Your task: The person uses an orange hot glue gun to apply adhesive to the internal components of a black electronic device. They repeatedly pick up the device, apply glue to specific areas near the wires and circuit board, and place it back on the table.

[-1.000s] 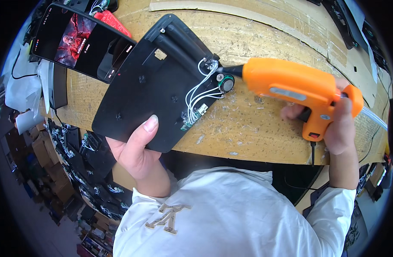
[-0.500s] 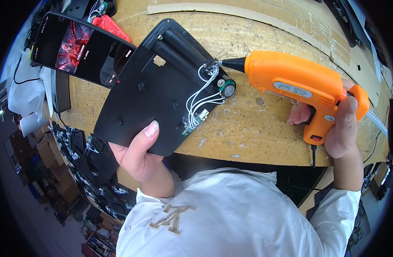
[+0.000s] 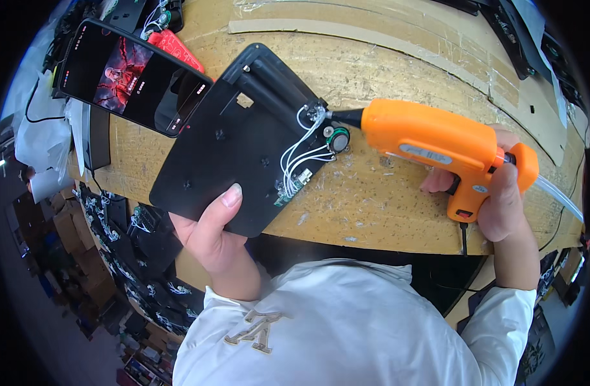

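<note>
My left hand (image 3: pixel 214 235) grips the lower edge of a black plastic panel (image 3: pixel 217 164), thumb on top and fingers beneath. White wires (image 3: pixel 295 154) run along its right side, joining a small green circuit board (image 3: pixel 293 187) and a round button-like part (image 3: pixel 338 139). Wrapped around the handle of an orange hot glue gun (image 3: pixel 430 132) is my right hand (image 3: pixel 501 196). The gun's black nozzle points left, its tip at the wire ends near the panel's upper right edge. A clear glue stick (image 3: pixel 559 198) sticks out of the gun's back.
A phone (image 3: pixel 131 78) with a lit screen leans at the upper left, beside a red object (image 3: pixel 176 50). Cardboard strips (image 3: pixel 372 38) lie along the far side of the wooden table (image 3: pixel 359 212). Black panels with wires (image 3: pixel 147 257) are stacked at the lower left.
The glue gun has shifted slightly left and down with my right hand. The panel has tilted a little and moved down, and the nozzle tip stays by the wire ends.
</note>
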Action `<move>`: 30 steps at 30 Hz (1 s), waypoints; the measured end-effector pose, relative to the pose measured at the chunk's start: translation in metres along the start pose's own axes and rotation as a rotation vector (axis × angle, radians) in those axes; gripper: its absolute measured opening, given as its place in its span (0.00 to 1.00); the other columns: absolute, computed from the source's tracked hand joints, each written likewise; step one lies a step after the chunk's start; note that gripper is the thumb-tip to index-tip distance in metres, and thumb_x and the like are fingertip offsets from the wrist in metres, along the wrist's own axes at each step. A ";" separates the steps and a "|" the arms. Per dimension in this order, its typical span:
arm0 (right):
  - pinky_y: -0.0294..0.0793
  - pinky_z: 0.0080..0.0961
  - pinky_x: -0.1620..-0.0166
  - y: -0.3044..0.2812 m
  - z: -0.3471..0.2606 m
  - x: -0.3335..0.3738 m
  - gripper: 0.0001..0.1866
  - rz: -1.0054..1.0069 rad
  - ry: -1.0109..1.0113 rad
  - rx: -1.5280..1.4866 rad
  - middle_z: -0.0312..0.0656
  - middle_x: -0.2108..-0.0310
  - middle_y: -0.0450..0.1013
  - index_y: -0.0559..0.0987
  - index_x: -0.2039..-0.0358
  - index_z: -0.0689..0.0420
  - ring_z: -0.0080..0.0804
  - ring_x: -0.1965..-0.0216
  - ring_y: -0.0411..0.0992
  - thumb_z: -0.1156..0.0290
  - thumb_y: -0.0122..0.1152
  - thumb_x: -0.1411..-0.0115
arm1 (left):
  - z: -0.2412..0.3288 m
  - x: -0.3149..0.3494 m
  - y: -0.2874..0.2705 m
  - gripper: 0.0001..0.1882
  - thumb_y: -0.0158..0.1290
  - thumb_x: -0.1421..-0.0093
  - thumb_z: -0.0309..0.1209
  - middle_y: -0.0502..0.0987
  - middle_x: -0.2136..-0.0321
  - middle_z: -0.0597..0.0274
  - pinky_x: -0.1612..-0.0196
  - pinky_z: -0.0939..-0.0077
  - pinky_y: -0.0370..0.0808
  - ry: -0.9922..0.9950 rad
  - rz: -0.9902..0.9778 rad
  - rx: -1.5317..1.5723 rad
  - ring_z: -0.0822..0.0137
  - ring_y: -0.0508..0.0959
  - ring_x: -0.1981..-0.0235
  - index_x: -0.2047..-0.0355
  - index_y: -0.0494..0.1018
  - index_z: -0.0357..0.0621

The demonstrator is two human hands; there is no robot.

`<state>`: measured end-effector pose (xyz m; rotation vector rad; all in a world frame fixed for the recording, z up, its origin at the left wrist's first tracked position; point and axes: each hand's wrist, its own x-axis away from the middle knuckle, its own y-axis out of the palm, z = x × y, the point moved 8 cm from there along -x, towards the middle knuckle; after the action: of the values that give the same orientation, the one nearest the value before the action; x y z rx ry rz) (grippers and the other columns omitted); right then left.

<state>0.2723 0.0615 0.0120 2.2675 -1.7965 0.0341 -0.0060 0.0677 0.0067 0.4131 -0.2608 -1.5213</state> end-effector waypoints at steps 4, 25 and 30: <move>0.74 0.26 0.63 -0.025 -0.010 0.004 0.27 0.188 -0.156 0.050 0.42 0.70 0.75 0.77 0.62 0.66 0.30 0.68 0.74 0.50 0.55 0.42 | 0.000 -0.002 0.001 0.29 0.43 0.51 0.17 0.70 0.52 0.39 0.49 0.61 0.73 -0.032 0.057 0.138 0.52 0.75 0.53 0.45 0.59 0.25; 0.77 0.20 0.58 0.140 0.006 0.093 0.14 -0.305 0.440 -0.160 0.47 0.63 0.76 0.72 0.53 0.71 0.26 0.62 0.75 0.85 0.53 0.42 | -0.003 0.122 -0.028 0.30 0.57 0.53 0.18 0.72 0.56 0.50 0.50 0.66 0.73 -0.376 -0.129 0.291 0.61 0.75 0.54 0.49 0.61 0.36; 0.76 0.17 0.62 0.138 0.015 0.098 0.11 -0.295 0.406 -0.065 0.45 0.67 0.77 0.75 0.59 0.71 0.22 0.66 0.76 0.86 0.53 0.43 | 0.000 0.128 -0.031 0.30 0.59 0.56 0.16 0.72 0.60 0.55 0.52 0.72 0.72 -0.414 -0.093 0.185 0.65 0.75 0.58 0.51 0.61 0.38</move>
<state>0.1610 -0.0644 0.0390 2.2536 -1.2349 0.3492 -0.0283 -0.0598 -0.0179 0.2537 -0.7186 -1.6733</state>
